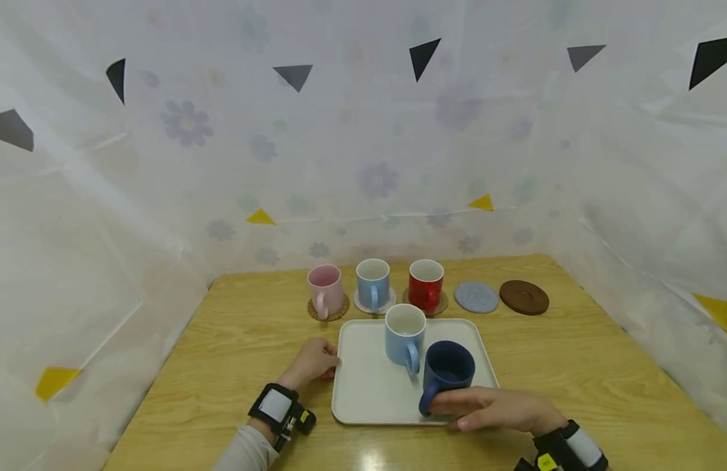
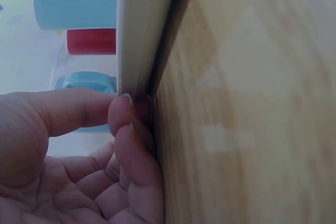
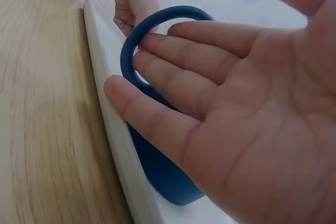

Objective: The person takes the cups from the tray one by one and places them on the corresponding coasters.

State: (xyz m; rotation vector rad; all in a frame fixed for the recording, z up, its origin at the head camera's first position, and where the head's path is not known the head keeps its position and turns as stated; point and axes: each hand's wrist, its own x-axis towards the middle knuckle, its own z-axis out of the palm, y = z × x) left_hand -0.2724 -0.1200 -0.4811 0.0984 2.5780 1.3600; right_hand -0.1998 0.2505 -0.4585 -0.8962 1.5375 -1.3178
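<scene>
A white tray [image 1: 375, 399] bears a light blue mug [image 1: 401, 343] and a dark blue mug [image 1: 449, 366], both upright. At the tray's left edge is my left hand [image 1: 312, 361], pinching the rim; in the left wrist view the thumb [image 2: 79, 109] lies at the top and curled fingers [image 2: 137, 156] meet the side. My right hand [image 1: 495, 411] is at the near side of the dark blue mug. Its fingers [image 3: 184, 77] are straight, with the tips at the mug's handle [image 3: 128, 59] and the thumb held apart.
Along the back stand a pink mug [image 1: 325, 285], another light blue mug [image 1: 372, 282] and a red mug [image 1: 425, 282], each on a coaster. To their right lie a grey-blue coaster [image 1: 476, 297] and a brown coaster [image 1: 524, 297]. Patterned sheeting [image 1: 363, 144] encloses the wooden table [image 1: 252, 314].
</scene>
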